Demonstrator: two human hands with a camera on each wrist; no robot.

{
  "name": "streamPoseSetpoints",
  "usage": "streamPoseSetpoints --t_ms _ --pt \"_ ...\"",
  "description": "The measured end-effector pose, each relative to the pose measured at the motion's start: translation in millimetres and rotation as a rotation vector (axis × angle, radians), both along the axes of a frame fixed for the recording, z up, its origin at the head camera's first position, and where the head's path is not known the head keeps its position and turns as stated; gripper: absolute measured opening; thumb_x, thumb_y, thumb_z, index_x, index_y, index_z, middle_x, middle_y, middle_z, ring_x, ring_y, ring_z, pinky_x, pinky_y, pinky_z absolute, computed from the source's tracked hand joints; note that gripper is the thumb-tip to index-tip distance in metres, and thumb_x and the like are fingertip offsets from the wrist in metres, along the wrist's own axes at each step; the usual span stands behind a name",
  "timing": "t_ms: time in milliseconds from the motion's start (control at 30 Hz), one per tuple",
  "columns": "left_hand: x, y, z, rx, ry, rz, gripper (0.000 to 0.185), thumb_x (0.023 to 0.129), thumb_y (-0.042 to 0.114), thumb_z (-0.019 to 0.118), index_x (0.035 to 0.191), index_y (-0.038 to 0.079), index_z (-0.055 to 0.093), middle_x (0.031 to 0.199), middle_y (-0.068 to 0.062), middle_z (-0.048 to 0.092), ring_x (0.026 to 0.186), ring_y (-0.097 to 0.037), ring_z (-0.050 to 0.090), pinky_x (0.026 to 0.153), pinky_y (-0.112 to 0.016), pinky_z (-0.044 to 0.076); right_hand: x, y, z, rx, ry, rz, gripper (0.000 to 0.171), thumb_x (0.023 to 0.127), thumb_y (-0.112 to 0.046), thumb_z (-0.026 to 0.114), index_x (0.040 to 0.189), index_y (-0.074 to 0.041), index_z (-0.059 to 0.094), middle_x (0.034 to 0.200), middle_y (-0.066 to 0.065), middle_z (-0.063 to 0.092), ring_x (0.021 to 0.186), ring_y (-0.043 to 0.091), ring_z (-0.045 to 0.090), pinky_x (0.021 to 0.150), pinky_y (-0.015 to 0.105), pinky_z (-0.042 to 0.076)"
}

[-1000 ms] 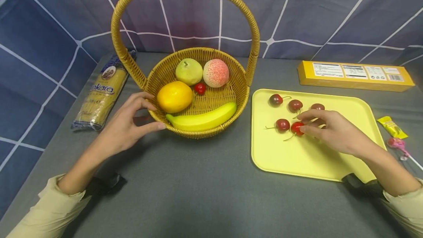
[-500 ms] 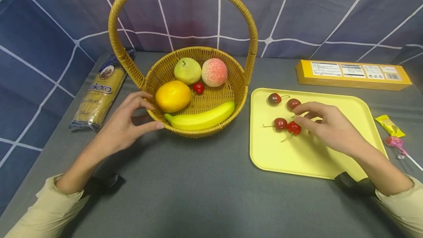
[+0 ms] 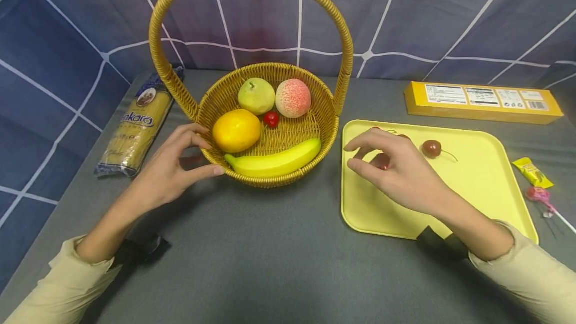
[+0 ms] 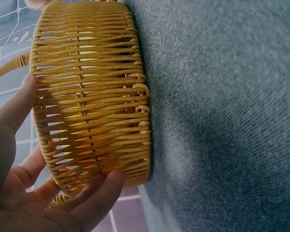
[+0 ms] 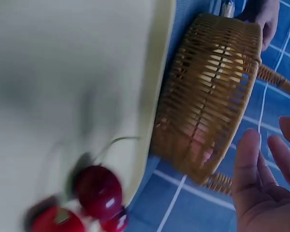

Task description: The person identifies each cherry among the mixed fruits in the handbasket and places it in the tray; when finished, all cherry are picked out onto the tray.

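A wicker basket (image 3: pixel 328 124) with a tall handle holds an orange (image 3: pixel 236 130), a banana (image 3: pixel 274 159), a pear (image 3: pixel 256 95), a peach (image 3: pixel 293 98) and one small cherry (image 3: pixel 271 119). My left hand (image 3: pixel 204 154) grips the basket's left front wall, thumb on the front rim; its fingers (image 4: pixel 101 188) curl round the weave (image 4: pixel 87 96). My right hand (image 3: pixel 353 156) hovers over the left part of the yellow tray (image 3: pixel 486 179), fingers (image 5: pixel 253 174) spread and empty. Cherries (image 5: pixel 99 191) lie on the tray under it; one cherry (image 3: pixel 431 148) lies clear to the right.
A pasta packet (image 3: pixel 135 129) lies left of the basket. A long yellow box (image 3: pixel 483 101) sits behind the tray. A yellow sachet (image 3: pixel 533 171) and a pink lollipop (image 3: pixel 540 196) lie at the tray's right. A blue checked cloth hangs behind the grey table.
My right hand has lifted off the cherries and moved left across the tray, uncovering the cherry on the right. The left hand and basket have stayed put.
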State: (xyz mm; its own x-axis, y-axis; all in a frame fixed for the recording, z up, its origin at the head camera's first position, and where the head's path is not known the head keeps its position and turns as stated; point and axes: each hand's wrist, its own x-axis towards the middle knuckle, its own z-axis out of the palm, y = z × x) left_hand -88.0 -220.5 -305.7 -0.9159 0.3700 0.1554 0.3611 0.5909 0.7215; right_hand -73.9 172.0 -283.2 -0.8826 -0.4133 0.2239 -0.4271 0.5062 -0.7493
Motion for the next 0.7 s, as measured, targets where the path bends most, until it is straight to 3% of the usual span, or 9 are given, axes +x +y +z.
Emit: streamPoseSetpoints --t_ms 300,567,700 --pt "1.2 0.9 0.7 -0.01 -0.011 0.004 0.034 0.082 0.009 0.082 0.103 -0.001 0.057 0.135 -0.015 0.045 0.12 -0.029 0.046 0.091 -0.037 0.055 -40.5 -54.3 8.5 0.01 0.045 0.12 0.017 0.087 -0.007 0.071 0.104 -0.006 0.071 0.1 0.002 0.067 0.088 0.014 0.06 0.072 0.035 0.053" --pt "0.7 -0.3 0.9 -0.003 -0.016 0.001 0.033 0.083 0.008 0.081 0.103 -0.001 0.056 0.136 -0.015 0.045 0.119 -0.03 0.047 0.09 -0.042 0.054 -82.9 -91.7 6.0 0.164 -0.055 0.21 0.03 0.087 -0.013 0.071 0.116 -0.004 0.068 0.111 0.006 0.068 0.097 0.022 0.06 0.085 0.036 0.05" --pt "0.5 -0.4 1.4 -0.005 -0.017 0.0 0.034 0.083 0.009 0.081 0.103 -0.001 0.056 0.136 -0.015 0.044 0.12 -0.031 0.046 0.09 -0.046 0.053 -96.5 -101.0 0.9 0.232 -0.115 0.274 0.039 0.089 -0.013 0.07 0.126 -0.002 0.063 0.12 0.009 0.065 0.101 0.025 0.058 0.09 0.037 0.048"
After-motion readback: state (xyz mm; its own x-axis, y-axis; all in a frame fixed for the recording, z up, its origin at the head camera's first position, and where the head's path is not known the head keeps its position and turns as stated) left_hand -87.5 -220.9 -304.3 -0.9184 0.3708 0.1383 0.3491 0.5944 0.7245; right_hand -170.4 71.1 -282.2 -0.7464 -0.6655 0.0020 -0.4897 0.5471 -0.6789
